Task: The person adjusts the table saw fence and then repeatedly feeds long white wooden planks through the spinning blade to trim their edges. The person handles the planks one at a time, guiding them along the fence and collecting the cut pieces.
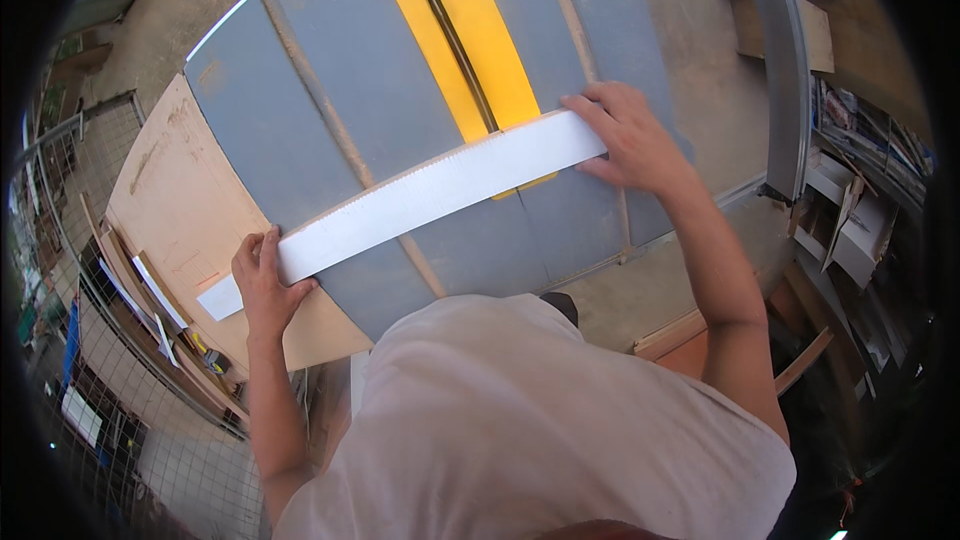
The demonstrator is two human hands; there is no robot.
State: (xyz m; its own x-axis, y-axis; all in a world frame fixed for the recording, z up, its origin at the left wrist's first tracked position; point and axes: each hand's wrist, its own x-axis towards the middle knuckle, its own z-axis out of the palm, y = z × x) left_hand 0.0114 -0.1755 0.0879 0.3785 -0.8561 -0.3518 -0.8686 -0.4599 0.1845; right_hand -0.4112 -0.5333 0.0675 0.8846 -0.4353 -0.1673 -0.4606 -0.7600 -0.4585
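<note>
A long, narrow white board (420, 205) lies crosswise on the grey saw table (340, 30), over a yellow insert plate (493, 40) with a long dark slot. My left hand (266, 280) grips the board a little in from its left end, fingers curled over the back edge and thumb at the front. The board's tip sticks out left of that hand. My right hand (622, 140) holds the right end, fingers over the top corner. Whether a blade stands under the board cannot be seen.
A pale wooden panel (170, 180) adjoins the table's left side. Beside it are loose strips (155, 290), a tape measure (212, 358) and a wire mesh fence (80, 360). A metal rail (783, 80) runs along the right, with stacked board offcuts (860, 235) beyond it.
</note>
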